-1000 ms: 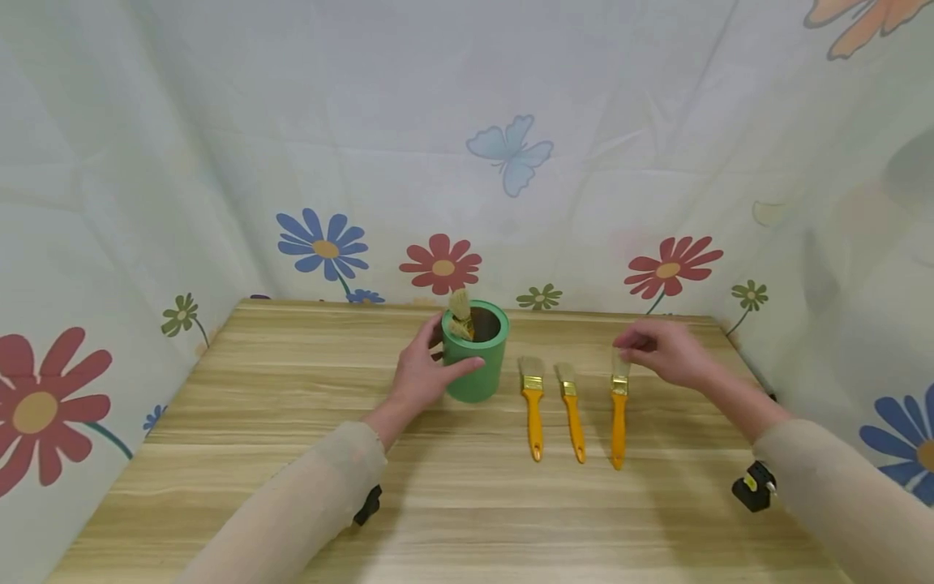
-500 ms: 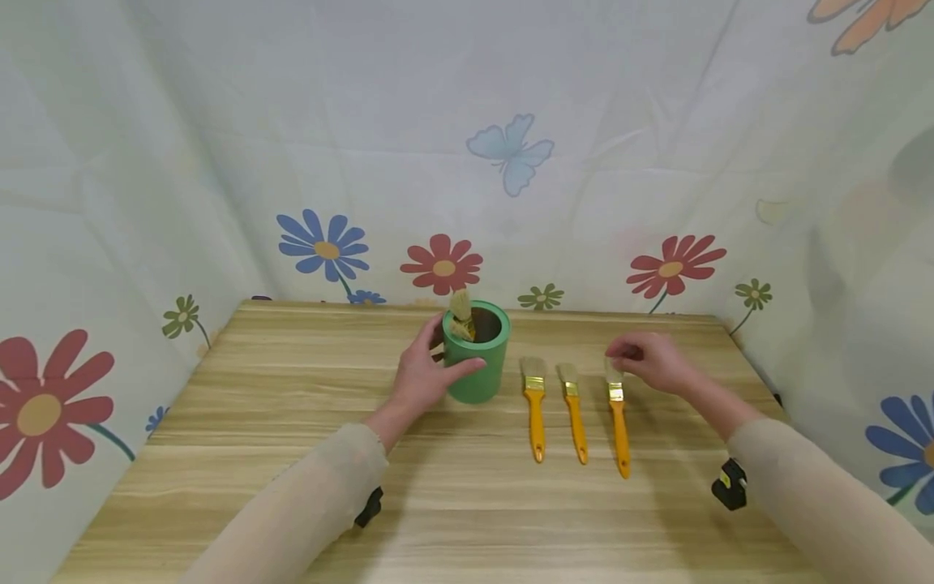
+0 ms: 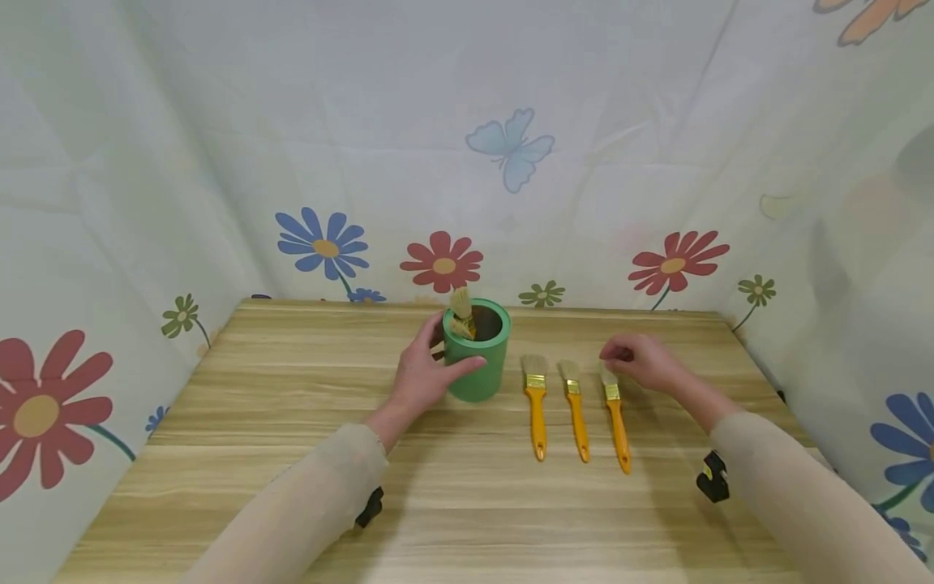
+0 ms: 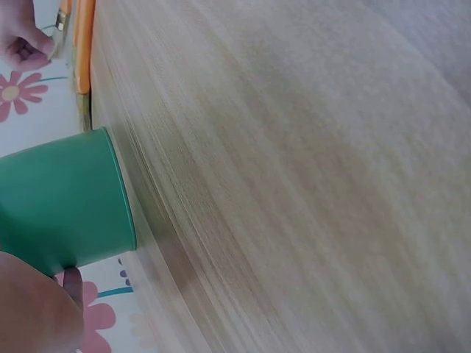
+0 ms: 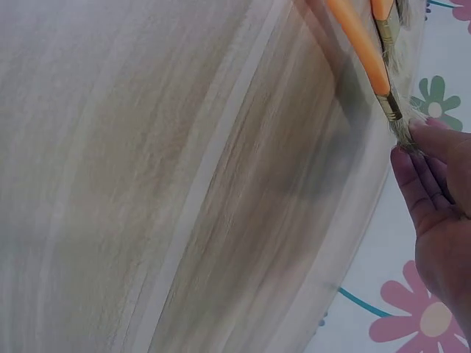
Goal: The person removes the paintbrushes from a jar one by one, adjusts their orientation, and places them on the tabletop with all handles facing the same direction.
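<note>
My left hand (image 3: 423, 377) grips the side of a green can (image 3: 477, 375), its thumb across the front. Out of the can's mouth, against the left rim, stick the pale bristles (image 3: 461, 305) of brushes whose handles are hidden inside. To the right, my right hand (image 3: 645, 362) pinches the bristle end of a paintbrush (image 3: 619, 430) with a yellow-orange handle. In the right wrist view, thumb and fingertips (image 5: 404, 159) meet at this brush's bristles, and its handle (image 5: 366, 55) runs up and away from the hand.
Between the can and the pinched brush lie a wide paintbrush (image 3: 537, 414) and a narrower paintbrush (image 3: 577, 422), bristles toward the back. All stand on a wood-grain table (image 3: 306, 357). A flower-printed curtain (image 3: 379, 162) rises behind the table and along both sides.
My right hand has moved left with the rightmost paintbrush, whose bristle end now leans toward the other two. The left hand and can stay put.
</note>
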Demonstrator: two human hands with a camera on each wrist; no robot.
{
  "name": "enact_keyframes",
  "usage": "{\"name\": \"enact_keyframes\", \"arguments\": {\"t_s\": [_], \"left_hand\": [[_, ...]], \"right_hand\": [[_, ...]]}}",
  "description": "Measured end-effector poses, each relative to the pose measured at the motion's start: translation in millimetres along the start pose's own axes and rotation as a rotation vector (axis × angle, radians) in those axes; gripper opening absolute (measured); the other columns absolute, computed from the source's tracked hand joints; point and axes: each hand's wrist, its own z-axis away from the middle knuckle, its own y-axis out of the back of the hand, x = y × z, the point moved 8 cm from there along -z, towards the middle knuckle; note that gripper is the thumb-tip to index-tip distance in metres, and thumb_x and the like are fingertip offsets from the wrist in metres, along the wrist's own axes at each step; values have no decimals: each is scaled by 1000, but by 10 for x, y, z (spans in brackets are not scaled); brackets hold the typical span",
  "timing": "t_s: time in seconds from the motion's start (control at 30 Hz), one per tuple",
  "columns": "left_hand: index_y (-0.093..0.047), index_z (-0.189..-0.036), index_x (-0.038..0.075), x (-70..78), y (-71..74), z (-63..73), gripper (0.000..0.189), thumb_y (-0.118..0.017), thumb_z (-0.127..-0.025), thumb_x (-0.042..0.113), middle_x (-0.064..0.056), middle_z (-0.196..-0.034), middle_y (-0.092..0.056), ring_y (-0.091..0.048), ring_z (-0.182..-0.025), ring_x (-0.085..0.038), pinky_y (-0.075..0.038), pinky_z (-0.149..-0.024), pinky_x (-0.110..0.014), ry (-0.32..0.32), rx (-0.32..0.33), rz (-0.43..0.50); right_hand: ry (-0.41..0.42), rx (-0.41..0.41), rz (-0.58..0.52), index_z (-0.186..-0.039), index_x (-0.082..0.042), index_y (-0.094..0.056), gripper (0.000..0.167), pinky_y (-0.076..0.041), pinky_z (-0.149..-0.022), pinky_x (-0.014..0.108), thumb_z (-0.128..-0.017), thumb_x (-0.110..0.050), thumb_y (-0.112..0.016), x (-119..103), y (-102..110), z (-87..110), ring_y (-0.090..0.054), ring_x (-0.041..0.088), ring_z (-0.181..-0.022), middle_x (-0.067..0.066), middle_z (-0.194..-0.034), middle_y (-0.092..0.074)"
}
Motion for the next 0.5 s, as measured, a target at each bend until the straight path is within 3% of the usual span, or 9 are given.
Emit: {"name": "enact_keyframes", "arguments": {"t_s": [0.3, 0.5], "left_hand": [[-46, -155, 32, -3, 5, -4, 88, -95, -82, 42, 6, -144, -59, -57, -134, -21, -51, -115, -46, -8, -3, -5], [-47, -155, 31, -18, 14, -7, 88, -95, -82, 42, 6, -143, -60, -57, -133, -21, -52, -114, -46, -14, -5, -1]], "right_hand": [[25, 8, 28, -107, 1, -75, 9, -63, -84, 47, -99, 3, -73, 43, -77, -79, -67, 21, -87, 7, -96, -75], [-3, 33, 15, -109, 1, -76, 10, -63, -87, 51, -99, 2, -73, 93, -113, -104, -68, 24, -89, 9, -99, -76]]}}
